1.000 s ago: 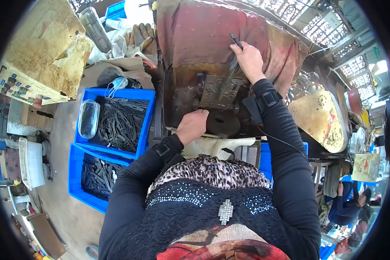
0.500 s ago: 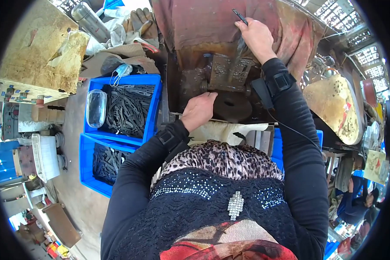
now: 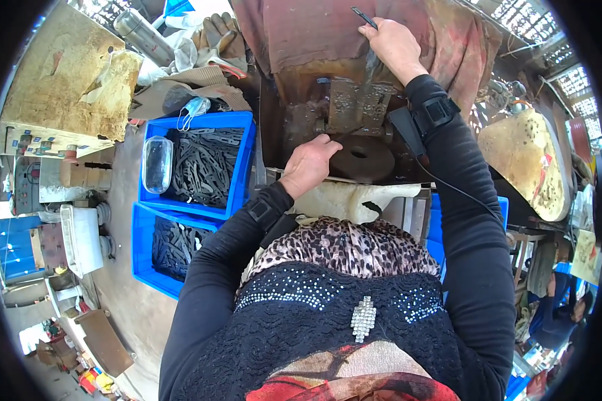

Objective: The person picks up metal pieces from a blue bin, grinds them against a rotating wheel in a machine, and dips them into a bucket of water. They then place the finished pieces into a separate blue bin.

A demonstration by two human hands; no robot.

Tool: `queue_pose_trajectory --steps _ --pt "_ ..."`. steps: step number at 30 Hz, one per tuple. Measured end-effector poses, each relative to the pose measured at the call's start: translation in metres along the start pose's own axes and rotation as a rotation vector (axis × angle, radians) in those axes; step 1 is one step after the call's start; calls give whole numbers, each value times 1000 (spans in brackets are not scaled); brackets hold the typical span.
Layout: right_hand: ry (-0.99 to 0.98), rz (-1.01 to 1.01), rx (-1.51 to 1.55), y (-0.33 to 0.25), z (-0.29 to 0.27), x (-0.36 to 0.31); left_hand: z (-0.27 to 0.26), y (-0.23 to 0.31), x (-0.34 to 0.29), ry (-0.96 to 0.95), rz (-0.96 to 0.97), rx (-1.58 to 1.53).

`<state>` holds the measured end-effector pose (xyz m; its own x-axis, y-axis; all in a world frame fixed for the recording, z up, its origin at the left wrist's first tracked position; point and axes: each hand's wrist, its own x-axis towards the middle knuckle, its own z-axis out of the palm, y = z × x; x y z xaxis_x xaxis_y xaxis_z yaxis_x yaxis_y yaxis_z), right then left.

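Observation:
My right hand (image 3: 396,50) is raised over the far side of a wet metal trough, fingers closed on a narrow dark metal piece (image 3: 363,17) that sticks out to the upper left. Water seems to run down below this hand. My left hand (image 3: 309,164) is at the trough's near left, thumb and fingers pinched together. A thin dark strip (image 3: 349,132) points from its fingertips over a round brown grinding wheel (image 3: 378,160) with a hole in its middle. Behind the wheel stands a rusty, wet block (image 3: 358,107). Whether the strip touches the wheel, I cannot tell.
Two blue bins (image 3: 249,157) on my left hold many dark, flat metal pieces. A clear plastic box (image 3: 157,166) sits in the farther bin, with a face mask (image 3: 194,110) at its back edge. A reddish cloth (image 3: 314,33) hangs behind the trough. Work gloves (image 3: 222,37) lie far left.
My right hand has shifted slightly up and left with its metal piece. My left fingertips have risen a little, and the thin strip now shows beyond them. The whole view has shifted slightly.

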<state>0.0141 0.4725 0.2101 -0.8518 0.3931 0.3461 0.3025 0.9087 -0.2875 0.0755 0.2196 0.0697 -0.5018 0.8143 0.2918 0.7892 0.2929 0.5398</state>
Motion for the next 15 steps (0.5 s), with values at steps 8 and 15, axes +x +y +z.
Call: queue_pose_trajectory --steps 8,15 --pt "-49 32 -16 0 4 6 4 -3 0 22 -30 15" --pt "-73 29 -23 5 4 9 5 -3 0 26 -45 41"
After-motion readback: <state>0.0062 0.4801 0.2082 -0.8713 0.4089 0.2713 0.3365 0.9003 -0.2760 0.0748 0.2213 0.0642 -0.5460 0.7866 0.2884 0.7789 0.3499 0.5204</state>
